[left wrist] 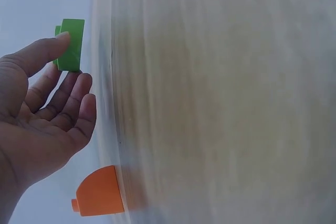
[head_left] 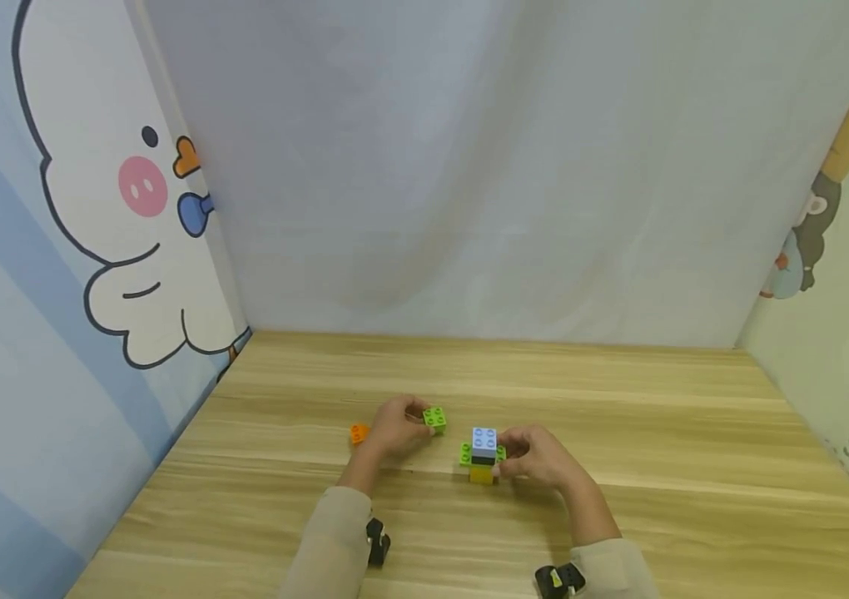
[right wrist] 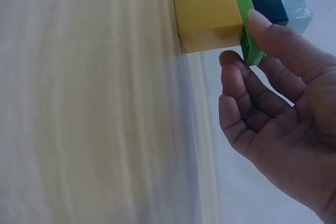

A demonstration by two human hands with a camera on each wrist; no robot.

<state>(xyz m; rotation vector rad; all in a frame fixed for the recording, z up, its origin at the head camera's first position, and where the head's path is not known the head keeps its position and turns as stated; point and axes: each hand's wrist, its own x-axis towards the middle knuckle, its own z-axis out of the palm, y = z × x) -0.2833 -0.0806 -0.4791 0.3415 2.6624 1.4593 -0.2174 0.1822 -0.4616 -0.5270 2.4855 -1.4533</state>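
My left hand point(head_left: 398, 428) pinches a small green toy brick point(head_left: 434, 418) between thumb and fingers. In the left wrist view this brick point(left wrist: 72, 44) shows side-on, held off the tabletop. My right hand point(head_left: 540, 457) grips a stack of toy bricks at its right side. The stack has a yellow brick point(right wrist: 209, 18) at the bottom, a flat green plate point(right wrist: 242, 3) over it, then a black brick point(right wrist: 268, 2) and a light blue brick point(head_left: 484, 438) on top. My right thumb point(right wrist: 260, 19) presses near the plate and the black brick. An orange curved brick point(left wrist: 100, 192) lies beside my left hand.
The bricks are on a wood-grain table point(head_left: 657, 416). A pale cloth wall point(head_left: 469, 166) rises behind the table's far edge. Printed cartoon panels point(head_left: 132, 274) stand on the left, and a pale printed panel point(head_left: 844, 333) on the right.
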